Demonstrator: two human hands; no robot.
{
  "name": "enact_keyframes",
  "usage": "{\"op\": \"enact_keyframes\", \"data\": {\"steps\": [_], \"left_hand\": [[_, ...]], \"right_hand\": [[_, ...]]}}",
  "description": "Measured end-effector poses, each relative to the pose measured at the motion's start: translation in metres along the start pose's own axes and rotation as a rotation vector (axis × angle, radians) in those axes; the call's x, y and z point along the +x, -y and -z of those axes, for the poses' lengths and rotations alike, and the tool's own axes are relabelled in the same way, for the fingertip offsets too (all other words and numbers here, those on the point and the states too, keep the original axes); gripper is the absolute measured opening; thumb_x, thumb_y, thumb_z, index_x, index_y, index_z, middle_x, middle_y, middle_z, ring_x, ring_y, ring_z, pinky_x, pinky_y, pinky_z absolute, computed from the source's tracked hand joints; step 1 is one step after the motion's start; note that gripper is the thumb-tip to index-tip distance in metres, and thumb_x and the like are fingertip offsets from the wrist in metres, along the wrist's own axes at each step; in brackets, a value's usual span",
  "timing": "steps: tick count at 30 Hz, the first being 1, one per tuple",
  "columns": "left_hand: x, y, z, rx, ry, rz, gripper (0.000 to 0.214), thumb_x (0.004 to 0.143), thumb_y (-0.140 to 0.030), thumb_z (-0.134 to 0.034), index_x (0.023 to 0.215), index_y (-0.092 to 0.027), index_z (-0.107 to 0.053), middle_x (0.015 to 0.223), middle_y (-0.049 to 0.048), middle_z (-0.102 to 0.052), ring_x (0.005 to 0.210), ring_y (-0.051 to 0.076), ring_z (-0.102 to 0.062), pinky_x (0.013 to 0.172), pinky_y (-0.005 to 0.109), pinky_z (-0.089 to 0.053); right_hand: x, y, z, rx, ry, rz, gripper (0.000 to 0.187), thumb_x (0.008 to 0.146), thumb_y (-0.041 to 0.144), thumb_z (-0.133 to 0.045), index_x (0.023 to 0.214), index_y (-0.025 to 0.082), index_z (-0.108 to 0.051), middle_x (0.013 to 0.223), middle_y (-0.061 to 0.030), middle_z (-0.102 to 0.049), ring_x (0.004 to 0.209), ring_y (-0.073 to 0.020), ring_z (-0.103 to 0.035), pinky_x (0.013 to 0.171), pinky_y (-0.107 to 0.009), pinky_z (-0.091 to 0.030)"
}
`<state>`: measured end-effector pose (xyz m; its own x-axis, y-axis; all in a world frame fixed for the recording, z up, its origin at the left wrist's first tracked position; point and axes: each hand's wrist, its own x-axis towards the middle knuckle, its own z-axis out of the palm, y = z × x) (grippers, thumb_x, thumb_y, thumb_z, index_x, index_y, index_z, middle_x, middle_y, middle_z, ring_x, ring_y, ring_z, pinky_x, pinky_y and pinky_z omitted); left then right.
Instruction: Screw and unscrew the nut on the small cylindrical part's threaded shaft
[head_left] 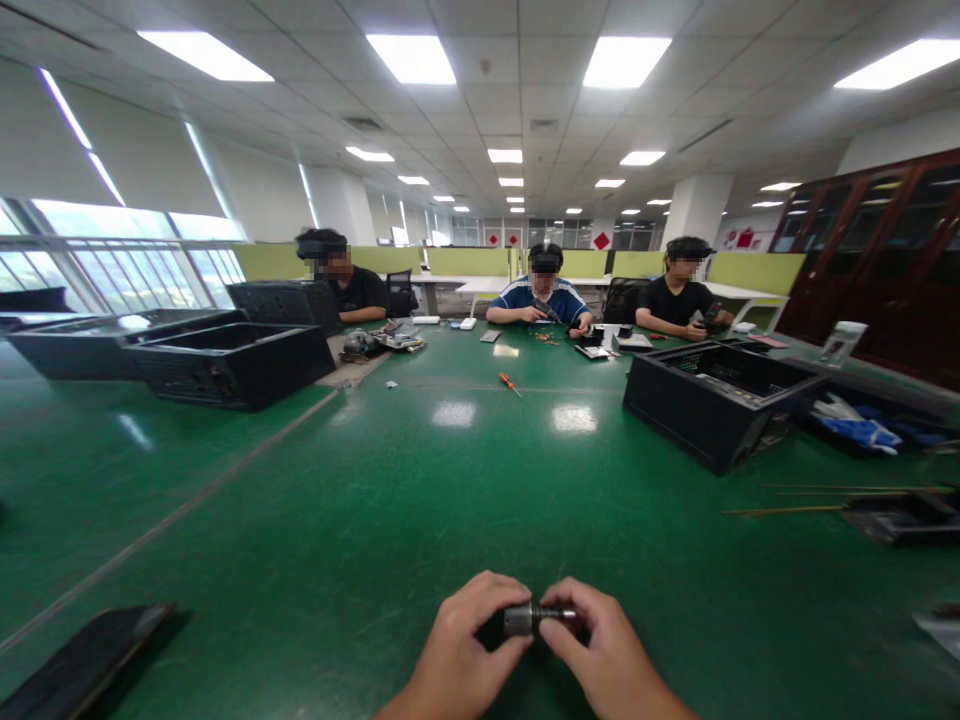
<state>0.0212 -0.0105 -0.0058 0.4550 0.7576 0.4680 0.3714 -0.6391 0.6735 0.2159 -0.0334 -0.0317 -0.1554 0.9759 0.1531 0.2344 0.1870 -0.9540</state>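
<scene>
Holds metal cylinder (523, 618) crosswise, long axis left to right | pinches thicker end (516, 620) with left hand (459, 638) | pinches thinner end (557, 613) with right hand (606, 640)

small part (517, 619) of shiny grey metal by its look, smooth green worktop (375, 480) so glossy that light bounces off it, dull black box (675, 425) that looks like metal, cupboard (894, 262) of shiny dark wood and glass, cloth shirt (568, 295)
</scene>
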Motion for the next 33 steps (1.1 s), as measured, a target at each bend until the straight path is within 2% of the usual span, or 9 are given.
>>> {"op": "enact_keyframes", "data": {"steps": [10,19,33], "left_hand": [[0.0018,-0.0028,0.0015,-0.008,-0.039,-0.026,0.029,0.077,-0.007,-0.069,0.101,-0.023,-0.069,0.092,0.0044,-0.073,0.086,0.018,-0.07,0.079,0.028,-0.056],[0.0022,0.0017,0.0012,0.008,-0.052,-0.042,0.033,0.075,-0.008,-0.071,0.104,-0.024,-0.068,0.093,0.004,-0.073,0.086,0.018,-0.07,0.078,0.028,-0.056],[0.0032,0.001,0.0042,0.039,-0.096,0.021,0.032,0.073,-0.009,-0.074,0.101,-0.024,-0.07,0.094,0.004,-0.074,0.086,0.019,-0.071,0.079,0.029,-0.057]], "right_hand": [[0.0013,-0.0033,-0.0008,0.038,0.006,-0.006,0.015,0.087,0.03,-0.062,0.089,0.017,-0.069,0.073,-0.0006,-0.062,0.066,-0.0159,-0.057,0.062,-0.025,-0.041],[0.0008,-0.0026,0.0002,0.024,0.013,-0.022,0.033,0.093,0.044,-0.055,0.085,0.015,-0.068,0.061,0.0016,-0.056,0.059,-0.0143,-0.055,0.059,-0.024,-0.039],[0.0025,-0.0052,-0.0012,0.12,0.022,-0.041,0.034,0.092,0.05,-0.055,0.097,0.017,-0.062,0.067,0.0017,-0.056,0.059,-0.0134,-0.056,0.059,-0.024,-0.041]]}}
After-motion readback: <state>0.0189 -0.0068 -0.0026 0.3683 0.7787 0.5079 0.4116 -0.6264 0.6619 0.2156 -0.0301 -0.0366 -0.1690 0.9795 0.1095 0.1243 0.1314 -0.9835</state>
